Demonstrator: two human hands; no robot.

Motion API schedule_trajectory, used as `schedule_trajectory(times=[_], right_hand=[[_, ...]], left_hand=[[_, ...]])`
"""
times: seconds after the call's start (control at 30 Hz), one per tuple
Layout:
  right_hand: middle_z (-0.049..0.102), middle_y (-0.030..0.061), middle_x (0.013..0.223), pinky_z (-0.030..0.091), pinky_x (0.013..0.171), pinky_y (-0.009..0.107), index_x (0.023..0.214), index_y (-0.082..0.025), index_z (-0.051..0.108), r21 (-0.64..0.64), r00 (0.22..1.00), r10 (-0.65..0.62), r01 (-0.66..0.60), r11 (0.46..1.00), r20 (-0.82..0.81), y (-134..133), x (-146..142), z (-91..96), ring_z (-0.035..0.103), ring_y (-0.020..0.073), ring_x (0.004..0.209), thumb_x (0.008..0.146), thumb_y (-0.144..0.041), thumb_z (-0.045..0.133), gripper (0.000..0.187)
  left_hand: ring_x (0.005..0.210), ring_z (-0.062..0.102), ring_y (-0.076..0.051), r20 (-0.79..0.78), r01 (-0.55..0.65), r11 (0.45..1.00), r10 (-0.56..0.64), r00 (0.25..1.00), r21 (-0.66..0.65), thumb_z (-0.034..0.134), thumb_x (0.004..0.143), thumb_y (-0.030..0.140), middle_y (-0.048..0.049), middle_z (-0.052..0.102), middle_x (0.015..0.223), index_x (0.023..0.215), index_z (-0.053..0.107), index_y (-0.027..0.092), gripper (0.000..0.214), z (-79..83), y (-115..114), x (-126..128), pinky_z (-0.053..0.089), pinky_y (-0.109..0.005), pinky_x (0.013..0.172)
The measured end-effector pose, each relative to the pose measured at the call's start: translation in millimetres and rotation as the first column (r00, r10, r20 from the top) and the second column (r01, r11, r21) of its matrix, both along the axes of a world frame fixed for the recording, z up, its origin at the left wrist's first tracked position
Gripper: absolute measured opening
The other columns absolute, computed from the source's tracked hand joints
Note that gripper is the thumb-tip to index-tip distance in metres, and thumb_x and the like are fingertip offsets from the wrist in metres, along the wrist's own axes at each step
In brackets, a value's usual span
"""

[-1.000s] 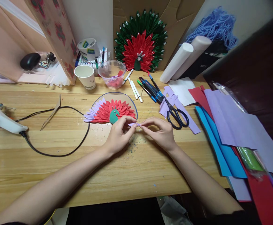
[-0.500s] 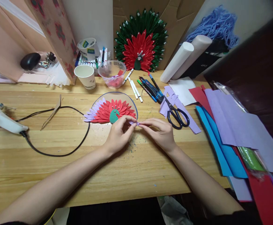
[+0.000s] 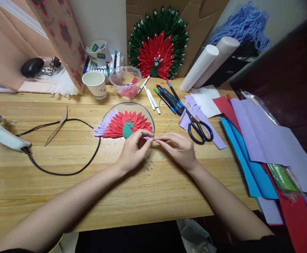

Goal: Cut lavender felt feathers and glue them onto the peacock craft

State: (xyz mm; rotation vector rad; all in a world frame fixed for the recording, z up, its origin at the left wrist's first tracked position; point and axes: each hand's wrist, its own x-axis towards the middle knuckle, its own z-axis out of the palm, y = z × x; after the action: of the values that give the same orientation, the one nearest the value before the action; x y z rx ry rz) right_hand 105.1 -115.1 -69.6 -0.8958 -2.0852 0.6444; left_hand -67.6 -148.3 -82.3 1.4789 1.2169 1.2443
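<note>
Head view: single camera, looking from head height.
Tabletop (image 3: 132,203): seen from above, facing forward and down.
Left hand (image 3: 134,149), right hand (image 3: 181,149): near, mid-frame.
Cardboard (image 3: 200,31): farther off, top edge.

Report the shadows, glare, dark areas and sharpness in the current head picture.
Head view: shadow lies on the table beside the forearms; head view, right: clear plastic wrapping catches glare; head view, upper right: the corner falls near-black; head view, centre: the purple piece pinched by the hands is too small to judge.
</note>
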Motion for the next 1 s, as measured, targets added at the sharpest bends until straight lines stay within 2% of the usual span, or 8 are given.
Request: schedule_trajectory(times=[0.17, 0.47, 0.63, 0.77, 0.9, 1.0], right_hand=[[0.07, 0.0047, 0.085, 0.051, 0.072, 0.03, 0.09, -0.02, 0.067, 0.038, 1.0, 0.009, -0.01, 0.999, 0.023, 0.0, -0.5, 1.7, 0.064, 0.0153, 0.078, 0.081, -0.018, 0.061, 0.01], [0.072, 0.0064, 0.087, 0.052, 0.071, 0.031, 0.094, -0.018, 0.066, 0.218, 0.994, 0.043, -0.063, 0.974, 0.097, -0.3, -1.1, 4.3, 0.065, 0.0156, 0.076, 0.082, -0.014, 0.06, 0.014], [0.072, 0.0064, 0.088, 0.052, 0.072, 0.032, 0.097, -0.018, 0.066, 0.241, 0.991, 0.046, -0.075, 0.968, 0.123, -0.1, 0.2, 3.5, 0.065, 0.016, 0.077, 0.083, -0.014, 0.058, 0.016], [0.072, 0.0057, 0.086, 0.052, 0.072, 0.031, 0.093, -0.018, 0.067, 0.19, 0.997, 0.04, -0.053, 0.98, 0.072, -0.7, -0.5, 3.1, 0.065, 0.0156, 0.076, 0.082, -0.014, 0.059, 0.014], [0.072, 0.0036, 0.084, 0.052, 0.07, 0.03, 0.087, -0.021, 0.069, 0.028, 0.999, -0.039, 0.04, 0.999, -0.021, -2.6, -3.3, 1.0, 0.065, 0.016, 0.076, 0.081, -0.019, 0.061, 0.01], [0.071, 0.0027, 0.08, 0.053, 0.069, 0.03, 0.083, -0.022, 0.069, -0.093, 0.994, -0.098, 0.093, 0.991, -0.053, -4.5, -5.9, 0.3, 0.065, 0.0163, 0.075, 0.08, -0.023, 0.062, 0.008]], left_hand=[[0.083, 0.06, -0.014, -0.003, 0.002, 1.0, -0.002, 1.0, 0.008, 0.054, 0.085, 0.022, -0.0051, 0.062, 0.09, 0.092, 0.058, 0.016, 0.01, -0.5, -0.4, -0.1, 0.048, -0.027, 0.078], [0.082, 0.06, -0.015, -0.002, -0.008, 1.0, 0.008, 1.0, 0.007, 0.055, 0.084, 0.022, -0.0054, 0.063, 0.088, 0.089, 0.059, 0.017, 0.009, -0.4, 0.0, 0.3, 0.048, -0.028, 0.077], [0.082, 0.06, -0.015, 0.004, -0.015, 1.0, 0.015, 1.0, 0.006, 0.055, 0.084, 0.022, -0.0055, 0.063, 0.088, 0.088, 0.059, 0.017, 0.008, -0.4, -0.6, 0.2, 0.048, -0.028, 0.077], [0.082, 0.06, -0.015, 0.006, -0.015, 1.0, 0.015, 1.0, 0.007, 0.055, 0.083, 0.023, -0.0054, 0.063, 0.088, 0.089, 0.06, 0.017, 0.009, -0.8, -0.6, 0.2, 0.048, -0.028, 0.077], [0.083, 0.06, -0.015, 0.005, -0.021, 1.0, 0.021, 1.0, 0.012, 0.056, 0.083, 0.023, -0.0053, 0.063, 0.088, 0.089, 0.06, 0.017, 0.009, 0.1, -0.4, 0.3, 0.048, -0.028, 0.077], [0.083, 0.06, -0.015, 0.0, -0.021, 1.0, 0.021, 1.0, 0.013, 0.056, 0.083, 0.023, -0.0052, 0.063, 0.088, 0.089, 0.06, 0.017, 0.009, 1.7, -0.6, 0.4, 0.048, -0.028, 0.078]])
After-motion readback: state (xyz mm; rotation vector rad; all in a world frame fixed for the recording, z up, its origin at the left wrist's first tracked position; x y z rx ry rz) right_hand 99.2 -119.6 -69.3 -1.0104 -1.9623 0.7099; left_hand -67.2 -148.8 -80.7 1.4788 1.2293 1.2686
